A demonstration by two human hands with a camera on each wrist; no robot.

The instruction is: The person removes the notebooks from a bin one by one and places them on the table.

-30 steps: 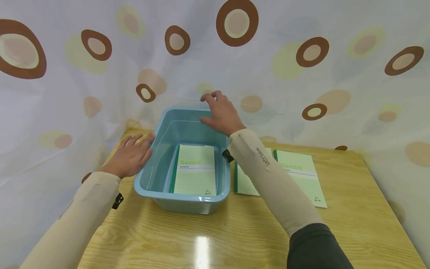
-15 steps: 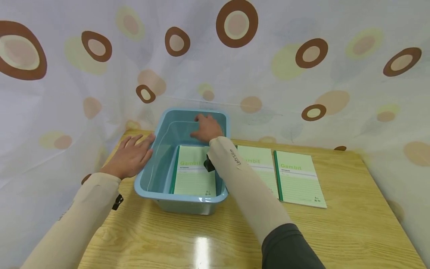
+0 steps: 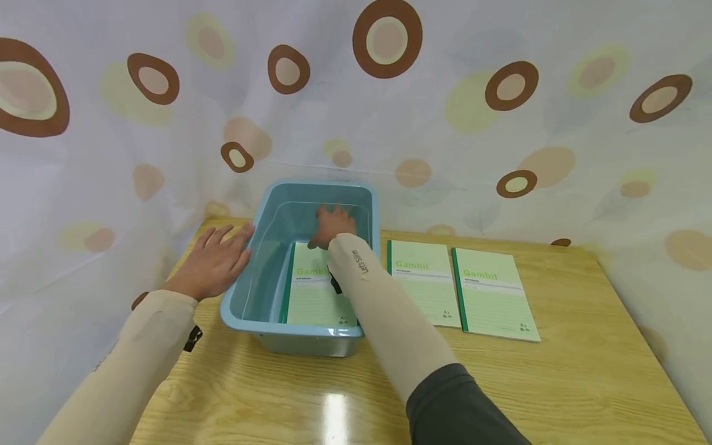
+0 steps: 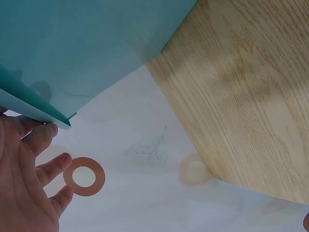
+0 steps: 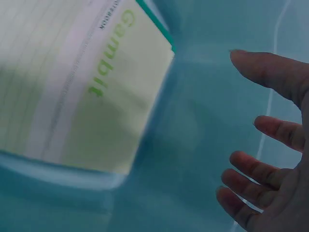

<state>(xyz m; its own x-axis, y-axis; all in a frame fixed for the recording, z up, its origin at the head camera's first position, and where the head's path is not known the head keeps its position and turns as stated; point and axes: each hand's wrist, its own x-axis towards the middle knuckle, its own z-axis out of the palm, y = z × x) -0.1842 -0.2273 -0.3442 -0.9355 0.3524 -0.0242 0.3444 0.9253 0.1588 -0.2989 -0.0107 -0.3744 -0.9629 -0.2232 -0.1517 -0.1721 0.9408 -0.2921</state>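
Note:
A light blue plastic basin [image 3: 245, 324] stands on the table with a pale green notebook [image 3: 314, 296] lying flat in it. My left hand [image 3: 214, 262] rests against the basin's left rim, its fingers spread. In the left wrist view, fingertips [image 4: 48, 129] touch the rim's edge from outside. My right hand [image 3: 335, 224] reaches down inside the basin, near the far end of the notebook. The right wrist view has its fingers spread and apart from the notebook [image 5: 111, 111], holding nothing. The right sleeve hides part of the notebook and of the basin's right rim.
Two more matching notebooks, a nearer one [image 3: 423, 284] and a farther one [image 3: 495, 293], lie side by side on the wooden table [image 3: 584, 371] right of the basin. A patterned sheet [image 3: 445, 173] hangs behind the table and along its sides.
My right hand has moved from above the basin's far right rim, down and left into the basin. The left hand stays at the rim. Both loose notebooks are now fully uncovered.

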